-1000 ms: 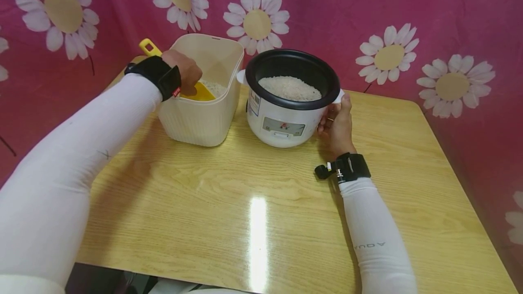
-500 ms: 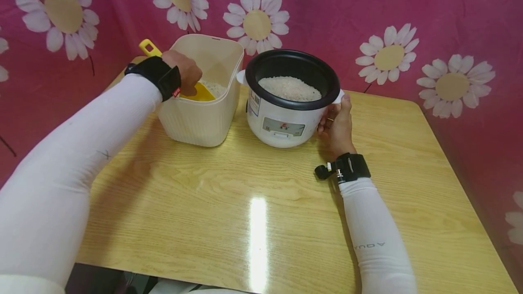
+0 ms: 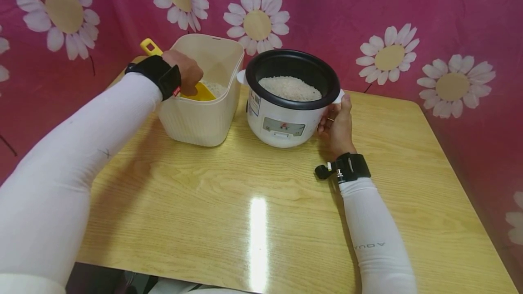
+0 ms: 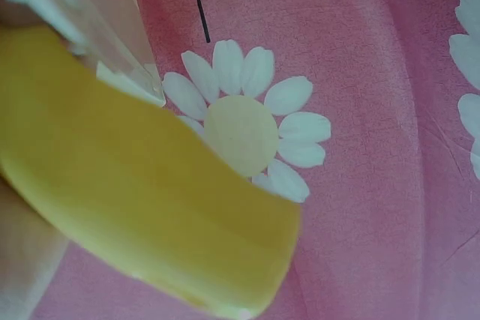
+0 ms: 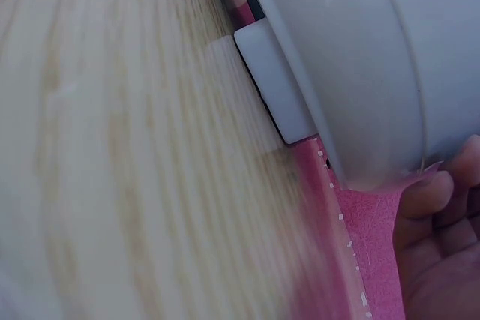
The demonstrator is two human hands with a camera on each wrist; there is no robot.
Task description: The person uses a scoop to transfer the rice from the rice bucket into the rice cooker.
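My left hand (image 3: 185,71) holds a yellow scoop (image 3: 203,92) inside a cream ribbed bin (image 3: 194,124). White rice (image 3: 215,87) shows beside the scoop's blade in the bin. The scoop's yellow handle (image 4: 150,177) sticks out behind the hand and fills much of the left wrist view. To the right of the bin stands a white rice cooker (image 3: 282,121), lidless, with a black rim and rice (image 3: 290,89) inside. My right hand (image 3: 340,126) grips the cooker at its right side handle, thumb up at the handle and fingers curled below it. The right wrist view shows the cooker's underside (image 5: 367,73) near those fingers.
Both containers stand toward the back of a wooden table (image 3: 212,203). A pink cloth (image 3: 318,8) with white daisies hangs close behind them and along both sides. The table's front edge runs near the bottom of the head view.
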